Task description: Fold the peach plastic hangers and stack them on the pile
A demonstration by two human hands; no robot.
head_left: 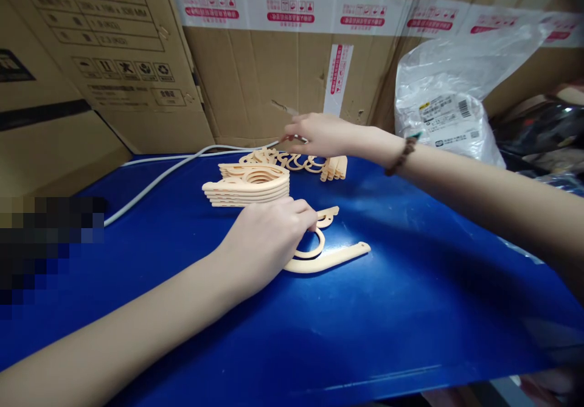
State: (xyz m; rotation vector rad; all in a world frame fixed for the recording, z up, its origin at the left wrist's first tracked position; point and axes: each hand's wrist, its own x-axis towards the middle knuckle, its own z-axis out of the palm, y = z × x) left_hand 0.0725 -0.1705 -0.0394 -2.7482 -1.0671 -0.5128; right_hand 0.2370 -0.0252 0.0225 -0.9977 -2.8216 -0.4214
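My left hand is closed over a cream plastic folding hanger on the blue table. One curved arm, a ring-shaped part and the tip of another piece stick out past my fingers; the rest is hidden beneath the hand. Farther back, my right hand reaches over a loose heap of cream hook pieces, fingers bent together. What those fingers grip, if anything, is unclear. Just behind my left hand stands a neat stack of cream hanger arms. A small bundle of straight cream pieces lies right of the hooks.
Cardboard boxes wall off the back and left of the blue table. A white cable curves across the back left. At the back right sits a clear plastic bag with a label. A blurred-out patch covers the left edge.
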